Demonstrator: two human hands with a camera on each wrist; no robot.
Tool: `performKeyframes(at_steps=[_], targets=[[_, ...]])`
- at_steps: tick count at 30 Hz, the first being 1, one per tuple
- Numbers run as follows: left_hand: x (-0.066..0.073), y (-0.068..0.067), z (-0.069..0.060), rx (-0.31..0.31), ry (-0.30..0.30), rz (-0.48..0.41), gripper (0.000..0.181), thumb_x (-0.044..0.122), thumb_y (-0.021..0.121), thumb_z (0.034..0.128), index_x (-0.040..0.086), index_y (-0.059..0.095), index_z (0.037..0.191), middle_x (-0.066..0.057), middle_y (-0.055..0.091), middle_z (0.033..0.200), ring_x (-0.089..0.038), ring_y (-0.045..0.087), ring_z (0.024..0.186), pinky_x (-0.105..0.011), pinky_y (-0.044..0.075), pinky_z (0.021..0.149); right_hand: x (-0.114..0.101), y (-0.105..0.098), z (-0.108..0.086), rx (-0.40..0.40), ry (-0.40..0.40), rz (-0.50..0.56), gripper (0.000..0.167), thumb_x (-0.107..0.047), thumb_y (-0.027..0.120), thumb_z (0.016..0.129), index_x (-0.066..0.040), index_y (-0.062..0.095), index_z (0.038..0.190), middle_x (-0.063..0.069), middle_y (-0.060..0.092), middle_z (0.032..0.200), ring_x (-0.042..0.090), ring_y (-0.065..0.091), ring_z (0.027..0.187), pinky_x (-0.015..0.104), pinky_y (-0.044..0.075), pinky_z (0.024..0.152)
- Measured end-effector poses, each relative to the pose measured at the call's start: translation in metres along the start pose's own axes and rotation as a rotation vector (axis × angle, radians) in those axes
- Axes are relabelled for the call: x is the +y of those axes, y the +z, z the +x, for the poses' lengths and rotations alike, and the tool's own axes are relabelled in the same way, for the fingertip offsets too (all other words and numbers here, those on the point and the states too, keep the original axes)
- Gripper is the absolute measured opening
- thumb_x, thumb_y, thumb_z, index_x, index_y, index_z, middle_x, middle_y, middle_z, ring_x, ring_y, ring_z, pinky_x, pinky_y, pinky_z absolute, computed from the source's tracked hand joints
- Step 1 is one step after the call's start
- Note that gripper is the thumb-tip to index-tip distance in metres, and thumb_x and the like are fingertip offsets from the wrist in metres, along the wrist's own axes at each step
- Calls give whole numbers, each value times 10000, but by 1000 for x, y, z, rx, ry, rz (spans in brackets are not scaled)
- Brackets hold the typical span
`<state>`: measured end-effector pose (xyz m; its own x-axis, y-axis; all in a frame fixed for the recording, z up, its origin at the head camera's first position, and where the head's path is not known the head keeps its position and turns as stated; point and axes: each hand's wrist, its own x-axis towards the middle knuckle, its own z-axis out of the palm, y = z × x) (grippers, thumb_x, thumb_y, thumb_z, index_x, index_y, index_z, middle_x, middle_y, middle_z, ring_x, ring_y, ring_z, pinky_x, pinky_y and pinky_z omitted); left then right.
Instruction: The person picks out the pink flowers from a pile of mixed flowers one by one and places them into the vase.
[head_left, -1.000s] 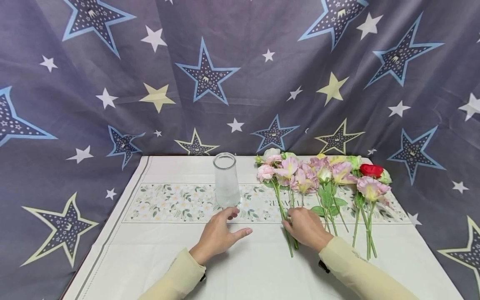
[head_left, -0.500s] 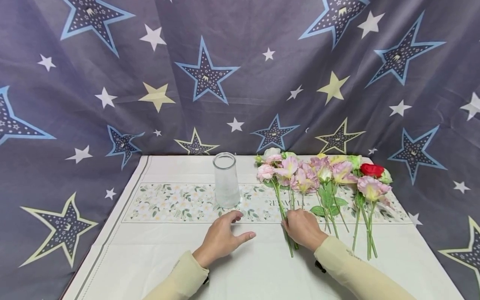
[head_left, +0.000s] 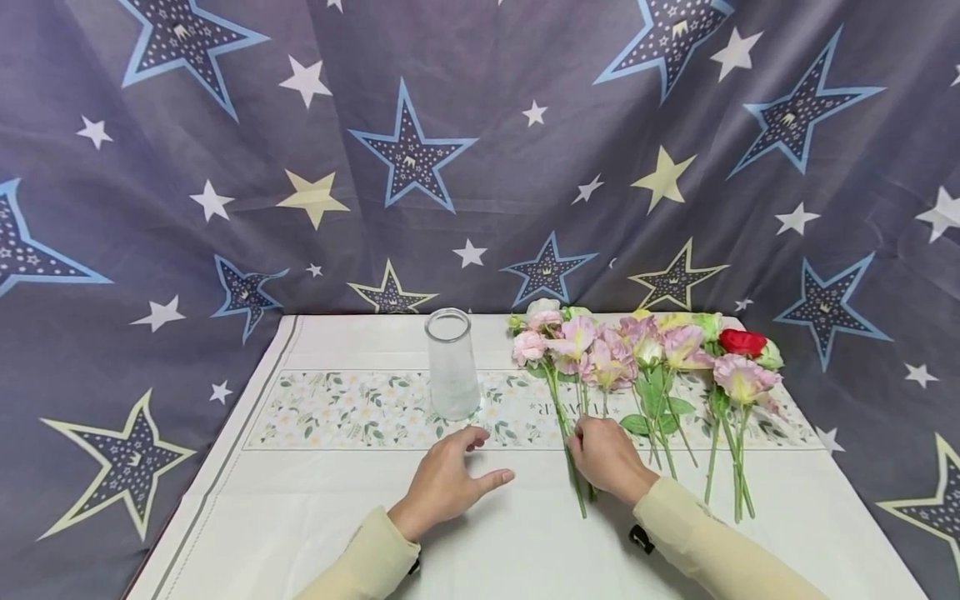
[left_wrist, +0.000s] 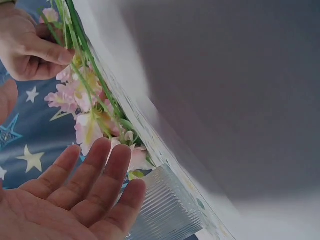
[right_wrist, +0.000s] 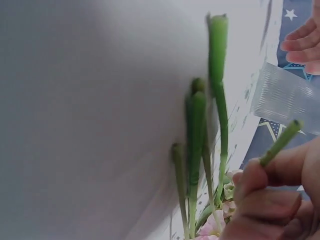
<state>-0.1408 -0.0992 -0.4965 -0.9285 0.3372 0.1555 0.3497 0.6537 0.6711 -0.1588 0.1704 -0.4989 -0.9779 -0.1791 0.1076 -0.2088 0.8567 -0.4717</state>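
Change over the last second is small. Left hand [head_left: 450, 479] has drifted slightly right, in front of the vase [head_left: 453, 383]; right hand [head_left: 611, 457], right of and in front of the vase, stays among the stems, wrist swung slightly toward the vase. Vase and flowers [head_left: 607, 358] look unmoved. My read: a pick is at the grasp stage, nothing placed yet.

Hand states: left has fingers and thumb apart, holds nothing, near the vase. Right has thumb and fingers together, pinching one green stem [right_wrist: 282, 142] near its cut end. The end sticks out past the fingers, apart from the lower stem ends of the others. Can't tell which bloom it belongs to.

Flowers lie in a loose row right of the vase, blooms toward the back, stems toward the person. Mostly pink-lilac with yellow throats, some white and pale green, one red bloom [head_left: 742, 340] toward the far right end. Green leaves [head_left: 678, 404] sit mid-row. Stems are slim and green, overlapping in places, so I'd expect some snagging.

Vase is upright, clear, narrower at the mouth, ribbed wall, no stem in it. Can't tell about water. It stands on a floral runner [head_left: 322, 408] over a white tablecloth [head_left: 300, 517]; star-print curtain [head_left: 450, 237] behind.
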Motion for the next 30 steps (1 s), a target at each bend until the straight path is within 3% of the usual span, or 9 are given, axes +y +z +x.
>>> performKeyframes(at_steps=[8,17,30], targets=[[-1,2,0,3,1,5,653,559,798,840,72,665,1256,-109,699,1219,-290,669,1097,-483,539,907,0,0,-5,36,-11,104,230,-70,660,989,-106,562,785,-38,479,601,84,431,473,253,369,468],[-1,5,-1,-5,-5,0,691,586,790,833,62,661,1264,-103,699,1220,-267,663,1106,-475,538,914,0,-2,-9,109,-35,134,176,-61,672,979,-112,612,821,-76,515,620,56,446,476,233,374,447],[1,5,-2,6,6,5,695,587,793,829,64,664,1269,-101,705,1220,-259,668,1093,-467,543,905,-7,-5,-10,286,-169,178,137,-7,732,921,-84,649,844,-105,465,607,16,385,501,222,356,450]])
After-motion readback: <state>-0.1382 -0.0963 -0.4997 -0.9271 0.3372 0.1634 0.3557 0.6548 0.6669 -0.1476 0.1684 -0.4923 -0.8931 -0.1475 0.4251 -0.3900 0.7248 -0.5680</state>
